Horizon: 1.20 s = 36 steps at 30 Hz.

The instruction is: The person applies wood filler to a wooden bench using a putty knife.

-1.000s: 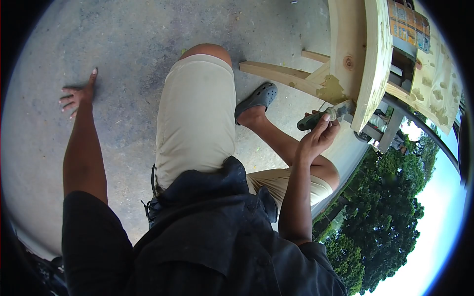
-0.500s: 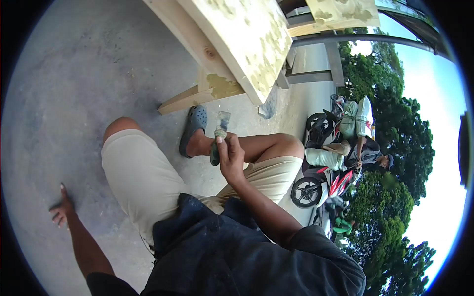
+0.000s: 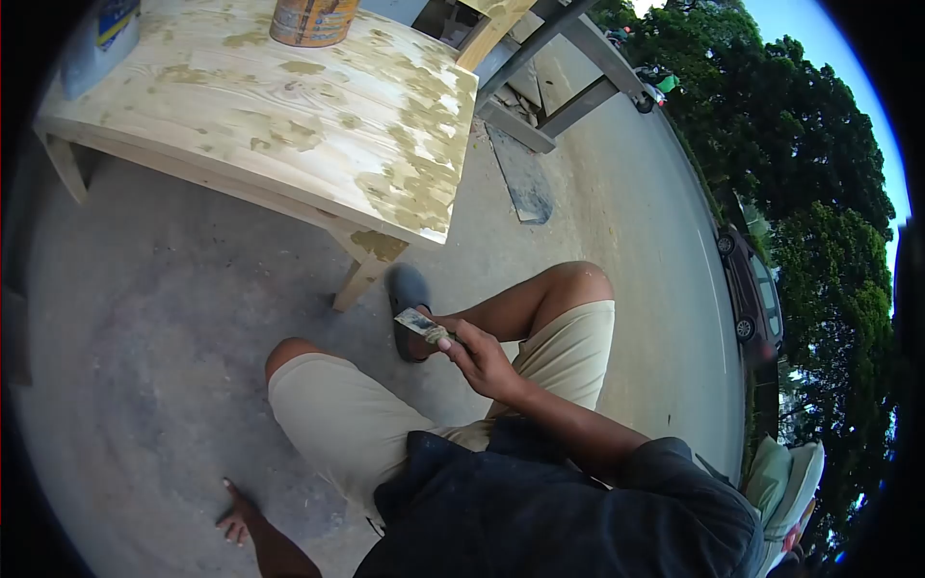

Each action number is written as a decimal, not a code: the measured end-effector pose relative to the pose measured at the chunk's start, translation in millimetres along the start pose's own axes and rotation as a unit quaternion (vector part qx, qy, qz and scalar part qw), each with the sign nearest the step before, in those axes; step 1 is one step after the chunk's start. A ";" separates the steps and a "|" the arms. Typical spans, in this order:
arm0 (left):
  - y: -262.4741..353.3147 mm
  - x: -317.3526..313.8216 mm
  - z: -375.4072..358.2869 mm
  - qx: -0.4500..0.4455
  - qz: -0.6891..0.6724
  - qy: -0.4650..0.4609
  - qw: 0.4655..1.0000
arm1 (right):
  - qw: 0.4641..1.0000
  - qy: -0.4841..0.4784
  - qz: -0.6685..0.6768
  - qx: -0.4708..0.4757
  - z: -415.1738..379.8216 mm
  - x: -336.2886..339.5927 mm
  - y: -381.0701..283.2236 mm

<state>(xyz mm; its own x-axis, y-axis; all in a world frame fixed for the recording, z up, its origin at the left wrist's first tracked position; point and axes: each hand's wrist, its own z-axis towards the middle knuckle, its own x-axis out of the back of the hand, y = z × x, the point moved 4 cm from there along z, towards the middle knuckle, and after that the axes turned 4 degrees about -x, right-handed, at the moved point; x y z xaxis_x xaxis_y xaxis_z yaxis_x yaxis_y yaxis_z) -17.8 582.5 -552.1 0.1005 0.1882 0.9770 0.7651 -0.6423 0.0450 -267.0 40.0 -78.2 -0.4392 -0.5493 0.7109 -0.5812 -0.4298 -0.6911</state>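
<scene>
A scraper is gripped by the fingers of the right hand, apart from a desk with brownish patches; the left hand is splayed on the floor. Patching seems between strokes: the blade would need bringing to the desk.

Orange can, prob. tub on wood tbl.

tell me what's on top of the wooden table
An orange can and a grey container stand on the wooden table, amid greenish smears; what lies beneath both is covered.
</scene>
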 end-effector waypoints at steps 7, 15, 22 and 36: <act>6.0 19.5 -12.6 0.019 0.022 -0.043 0.999 | 0.998 -0.001 0.020 0.060 -3.2 13.3 -2.0; 20.1 58.8 -41.4 0.051 0.044 -0.124 0.990 | 0.995 -0.080 -0.035 0.047 0.9 -0.1 -5.3; 22.0 63.3 -44.2 0.047 0.046 -0.133 0.989 | 0.986 -0.108 -0.071 0.108 16.6 -8.1 -8.4; 27.4 80.1 -55.2 0.047 -0.011 -0.153 0.987 | 0.927 -0.203 0.296 -0.111 21.9 -20.6 -57.7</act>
<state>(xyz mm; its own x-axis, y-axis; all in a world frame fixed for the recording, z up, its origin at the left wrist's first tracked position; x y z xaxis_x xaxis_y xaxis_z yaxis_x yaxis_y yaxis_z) -23.9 539.0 -461.2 0.2605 0.4264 0.8662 0.8232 -0.5669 0.0315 -209.4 60.4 -55.9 -0.4585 -0.8854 0.0769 -0.4662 0.1659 -0.8690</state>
